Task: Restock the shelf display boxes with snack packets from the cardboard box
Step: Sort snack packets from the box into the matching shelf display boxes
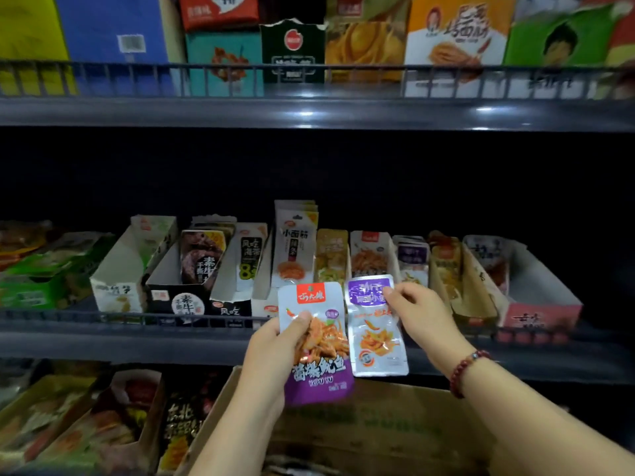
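My left hand (275, 352) grips a white and purple snack packet with a red label (318, 341), thumb on its front. Right beside it, my right hand (417, 316) pinches the top corner of a silver packet with a purple label (374, 334). Both packets are held upright in front of the middle shelf. Behind them stands a row of open display boxes (374, 255) with packets upright inside. The brown cardboard box (371, 427) sits below my arms at the bottom of the view.
A wire rail (137, 317) runs along the middle shelf's front edge. A near-empty white display box (127, 269) stands to the left, a pink-fronted one (539, 304) to the right. The upper shelf (309, 111) carries tall cartons. Lower-left bins (86, 424) hold more snacks.
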`<state>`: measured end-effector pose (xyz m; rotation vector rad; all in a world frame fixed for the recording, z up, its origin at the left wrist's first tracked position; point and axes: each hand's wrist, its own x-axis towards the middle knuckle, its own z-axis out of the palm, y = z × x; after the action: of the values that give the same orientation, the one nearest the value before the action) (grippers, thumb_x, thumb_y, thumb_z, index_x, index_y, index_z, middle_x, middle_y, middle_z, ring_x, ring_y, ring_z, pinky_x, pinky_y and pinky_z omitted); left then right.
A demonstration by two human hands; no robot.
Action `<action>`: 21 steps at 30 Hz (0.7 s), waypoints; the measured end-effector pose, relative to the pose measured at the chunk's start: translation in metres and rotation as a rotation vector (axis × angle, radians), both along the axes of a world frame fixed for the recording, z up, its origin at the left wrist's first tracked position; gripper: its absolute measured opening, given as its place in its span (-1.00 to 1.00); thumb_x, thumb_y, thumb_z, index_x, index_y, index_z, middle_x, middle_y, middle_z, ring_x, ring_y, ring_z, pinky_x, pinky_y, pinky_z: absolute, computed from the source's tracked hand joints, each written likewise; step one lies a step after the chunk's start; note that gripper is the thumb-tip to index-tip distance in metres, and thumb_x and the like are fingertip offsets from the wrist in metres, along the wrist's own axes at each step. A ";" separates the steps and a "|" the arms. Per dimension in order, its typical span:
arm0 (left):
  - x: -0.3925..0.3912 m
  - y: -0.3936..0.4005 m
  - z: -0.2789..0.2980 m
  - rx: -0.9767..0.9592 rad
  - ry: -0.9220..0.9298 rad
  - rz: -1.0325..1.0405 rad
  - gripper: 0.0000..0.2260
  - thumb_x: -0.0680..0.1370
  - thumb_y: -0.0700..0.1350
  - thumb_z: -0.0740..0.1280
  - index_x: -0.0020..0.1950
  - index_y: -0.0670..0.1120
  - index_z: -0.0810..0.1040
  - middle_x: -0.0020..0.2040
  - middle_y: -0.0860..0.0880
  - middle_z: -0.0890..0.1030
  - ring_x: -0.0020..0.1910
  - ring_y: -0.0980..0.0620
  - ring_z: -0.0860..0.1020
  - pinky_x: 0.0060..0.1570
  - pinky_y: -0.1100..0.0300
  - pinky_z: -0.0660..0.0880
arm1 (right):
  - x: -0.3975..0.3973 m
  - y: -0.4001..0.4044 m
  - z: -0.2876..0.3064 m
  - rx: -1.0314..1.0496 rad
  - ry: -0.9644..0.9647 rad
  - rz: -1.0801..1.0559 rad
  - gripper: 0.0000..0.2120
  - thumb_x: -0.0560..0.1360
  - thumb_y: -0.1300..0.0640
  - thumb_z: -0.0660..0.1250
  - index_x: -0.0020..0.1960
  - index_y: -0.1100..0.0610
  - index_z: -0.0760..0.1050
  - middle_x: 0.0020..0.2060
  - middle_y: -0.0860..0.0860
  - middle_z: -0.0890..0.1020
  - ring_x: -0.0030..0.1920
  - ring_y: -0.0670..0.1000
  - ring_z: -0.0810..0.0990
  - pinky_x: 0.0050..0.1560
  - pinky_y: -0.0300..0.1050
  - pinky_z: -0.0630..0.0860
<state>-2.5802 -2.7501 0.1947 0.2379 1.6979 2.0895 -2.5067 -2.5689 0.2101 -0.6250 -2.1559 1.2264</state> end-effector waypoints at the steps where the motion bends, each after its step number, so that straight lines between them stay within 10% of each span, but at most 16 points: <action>1: -0.002 0.010 0.004 -0.028 -0.001 0.005 -0.83 0.58 -0.04 0.34 0.00 -0.15 0.59 -0.17 -0.13 0.72 -0.19 -0.14 0.70 -0.12 -0.01 0.63 | 0.004 0.008 -0.001 0.011 0.009 -0.034 -0.64 0.60 0.04 0.21 -0.12 0.35 0.49 -0.12 0.31 0.61 -0.08 0.28 0.59 -0.09 0.12 0.54; 9: -0.047 0.120 0.054 -0.187 0.531 0.064 -0.90 0.61 -0.14 0.29 0.11 -0.06 0.51 0.00 -0.08 0.65 -0.10 -0.05 0.64 -0.11 0.02 0.61 | 0.020 0.075 -0.001 0.037 0.018 -0.198 -0.76 0.61 0.08 0.19 -0.12 0.20 0.51 -0.32 0.01 0.57 -0.31 -0.07 0.49 -0.38 -0.21 0.33; 13: -0.075 0.165 0.071 -0.422 0.801 0.129 -0.71 0.62 -0.09 0.26 0.33 -0.13 0.45 0.01 -0.06 0.58 -0.36 0.14 0.47 -0.34 0.18 0.50 | 0.011 0.102 -0.001 0.069 0.028 -0.228 -0.74 0.61 0.05 0.19 -0.17 0.15 0.49 -0.34 0.05 0.56 -0.34 -0.03 0.48 -0.41 -0.24 0.32; 21: -0.115 0.211 0.060 -0.884 1.014 0.024 -0.71 0.58 -0.11 0.28 0.30 -0.08 0.50 0.24 -0.13 0.55 0.23 -0.15 0.50 0.12 0.14 0.41 | -0.007 0.136 0.002 0.093 0.022 -0.239 -0.67 0.61 -0.03 0.18 -0.19 0.16 0.49 -0.31 0.10 0.58 -0.25 0.12 0.56 -0.25 -0.05 0.44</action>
<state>-2.6948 -2.5388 0.2549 1.0869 2.9761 1.0047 -2.5140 -2.4334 0.2119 -0.7988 -2.0387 0.9962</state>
